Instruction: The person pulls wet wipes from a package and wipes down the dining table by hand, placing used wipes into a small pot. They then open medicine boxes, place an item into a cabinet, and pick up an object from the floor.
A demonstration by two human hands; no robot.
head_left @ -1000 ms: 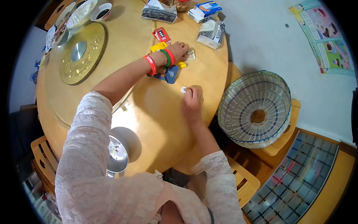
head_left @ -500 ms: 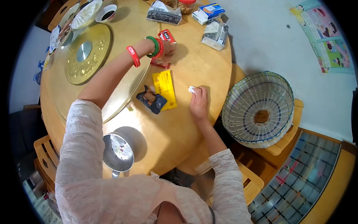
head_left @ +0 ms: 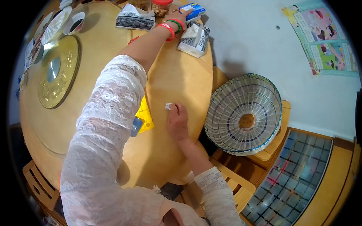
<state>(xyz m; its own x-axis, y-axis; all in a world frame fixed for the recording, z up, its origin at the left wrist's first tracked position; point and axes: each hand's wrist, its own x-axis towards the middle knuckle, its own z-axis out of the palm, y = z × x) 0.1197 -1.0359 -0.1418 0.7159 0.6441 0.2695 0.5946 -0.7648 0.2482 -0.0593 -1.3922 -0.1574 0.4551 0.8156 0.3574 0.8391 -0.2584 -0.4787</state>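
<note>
My left hand [head_left: 180,16] reaches across the round table [head_left: 177,83] to its far edge, fingers stretched out at the near side of a blue-and-white box [head_left: 195,12]. Whether the fingers touch the box is hard to see. A red-lidded jar [head_left: 161,8] and two printed tissue packs, one on the left [head_left: 135,18] and one on the right [head_left: 195,39], surround this hand. My right hand [head_left: 177,122] rests on the tabletop, its fingers closed on a crumpled white tissue [head_left: 168,106]. My left sleeve partly hides a yellow packet [head_left: 145,116] and a dark pouch [head_left: 137,127].
A woven basket [head_left: 222,124] stands on a wooden chair [head_left: 284,116] at the right. A gold turntable disc [head_left: 68,81], a bowl of dark sauce [head_left: 75,23] and a plastic-covered bowl [head_left: 56,26] are at the left. Another wooden chair [head_left: 39,184] stands at lower left.
My left hand has moved from the red packet to the blue-and-white box at the far edge. The camera view has shifted, and my left arm now hides the metal pot.
</note>
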